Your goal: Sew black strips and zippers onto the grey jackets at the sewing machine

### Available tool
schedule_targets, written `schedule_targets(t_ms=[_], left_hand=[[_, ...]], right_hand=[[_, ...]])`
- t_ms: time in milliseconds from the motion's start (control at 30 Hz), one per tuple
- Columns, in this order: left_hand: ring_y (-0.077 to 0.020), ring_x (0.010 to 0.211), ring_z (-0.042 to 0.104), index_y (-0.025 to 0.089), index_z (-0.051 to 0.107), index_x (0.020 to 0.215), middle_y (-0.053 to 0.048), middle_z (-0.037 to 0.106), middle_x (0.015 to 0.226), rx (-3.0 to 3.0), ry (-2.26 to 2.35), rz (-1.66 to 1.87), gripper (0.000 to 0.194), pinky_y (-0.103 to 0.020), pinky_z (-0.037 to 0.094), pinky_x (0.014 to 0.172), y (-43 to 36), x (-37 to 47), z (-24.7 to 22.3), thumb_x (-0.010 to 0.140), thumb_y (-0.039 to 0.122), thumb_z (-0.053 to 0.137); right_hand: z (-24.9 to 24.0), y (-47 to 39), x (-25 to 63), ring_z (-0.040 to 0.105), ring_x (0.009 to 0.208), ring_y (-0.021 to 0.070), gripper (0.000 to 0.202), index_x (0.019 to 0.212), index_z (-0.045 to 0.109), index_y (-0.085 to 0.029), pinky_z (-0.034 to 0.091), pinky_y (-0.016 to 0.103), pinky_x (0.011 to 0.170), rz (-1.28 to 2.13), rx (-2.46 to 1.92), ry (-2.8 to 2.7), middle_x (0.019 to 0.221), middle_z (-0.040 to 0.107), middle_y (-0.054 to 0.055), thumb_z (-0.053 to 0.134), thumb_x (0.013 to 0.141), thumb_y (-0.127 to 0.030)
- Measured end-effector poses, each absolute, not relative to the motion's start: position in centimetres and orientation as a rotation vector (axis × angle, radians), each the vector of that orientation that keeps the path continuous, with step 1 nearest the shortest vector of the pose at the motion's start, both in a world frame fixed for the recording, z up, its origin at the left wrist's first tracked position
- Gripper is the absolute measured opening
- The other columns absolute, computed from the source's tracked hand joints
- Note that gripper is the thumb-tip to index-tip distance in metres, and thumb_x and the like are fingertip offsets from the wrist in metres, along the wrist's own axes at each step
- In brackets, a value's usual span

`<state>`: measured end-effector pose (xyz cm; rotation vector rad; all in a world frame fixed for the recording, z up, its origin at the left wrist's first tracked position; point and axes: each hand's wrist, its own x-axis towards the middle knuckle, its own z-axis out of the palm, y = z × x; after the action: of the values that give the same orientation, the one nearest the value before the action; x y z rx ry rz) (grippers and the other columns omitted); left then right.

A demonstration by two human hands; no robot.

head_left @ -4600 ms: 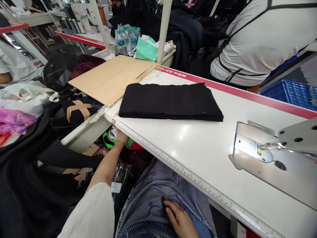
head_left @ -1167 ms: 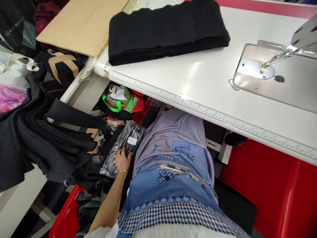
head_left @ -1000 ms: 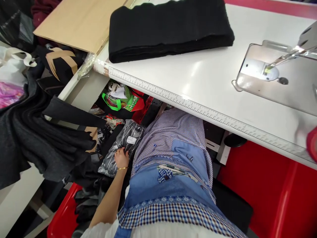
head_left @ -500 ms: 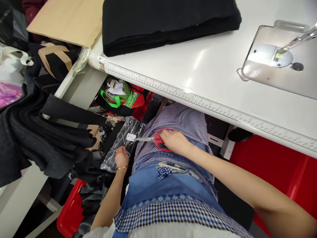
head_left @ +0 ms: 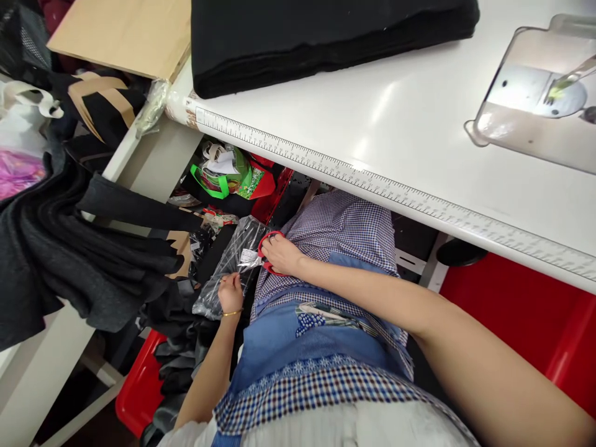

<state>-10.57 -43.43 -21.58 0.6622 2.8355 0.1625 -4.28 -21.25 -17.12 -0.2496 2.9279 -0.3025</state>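
Red-handled scissors (head_left: 262,246) sit in my right hand (head_left: 283,255), its fingers closed through the handle loops. Their blades reach left over a clear plastic bag (head_left: 243,236) with dark contents, beside the white label (head_left: 248,257) on it. Whether the blades touch the plastic, I cannot tell. My left hand (head_left: 230,293) is closed in a pinch on the bag's near part, just below the blade tips. The bag lies by my left thigh, next to the checked apron (head_left: 344,226) over my lap.
A white sewing table (head_left: 354,118) with a printed ruler edge (head_left: 326,162) spans above my lap. On it lie folded black fabric (head_left: 326,49) and a sewing machine plate (head_left: 535,105). Dark grey fabric pieces (head_left: 107,267) hang at left, above a red bin (head_left: 139,385).
My right hand has moved left with the scissors, bringing the blades over the bag near my left hand. The left hand stays on the bag. The view has shifted slightly.
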Motion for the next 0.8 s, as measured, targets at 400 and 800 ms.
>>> schedule_targets(t_ms=[400, 800], left_hand=[[-0.0214, 0.086, 0.056, 0.012, 0.061, 0.091, -0.013, 0.061, 0.089, 0.778, 2.791, 0.101, 0.031, -0.031, 0.041, 0.078, -43.6, -10.9, -21.5, 0.087, 0.024, 0.033], [-0.0179, 0.07, 0.056, 0.016, 0.063, 0.088, -0.009, 0.056, 0.085, 1.078, 2.416, -0.248, 0.026, -0.027, 0.041, 0.062, -43.6, -12.2, -20.4, 0.083, 0.015, 0.038]], right_hand=[[-17.2, -23.3, -4.6, 0.051, 0.087, 0.0251, 0.03, 0.098, 0.057, -0.007, 0.038, 0.036, 0.068, -0.492, -0.084, 2.8, 0.096, 0.055, 0.017, 0.031, 0.083, -0.008], [-18.0, -23.3, -4.4, 0.059, 0.084, 0.0202, 0.038, 0.11, 0.046, -0.009, 0.048, 0.029, 0.069, -0.831, 0.408, 2.612, 0.103, 0.055, 0.014, 0.044, 0.085, -0.038]])
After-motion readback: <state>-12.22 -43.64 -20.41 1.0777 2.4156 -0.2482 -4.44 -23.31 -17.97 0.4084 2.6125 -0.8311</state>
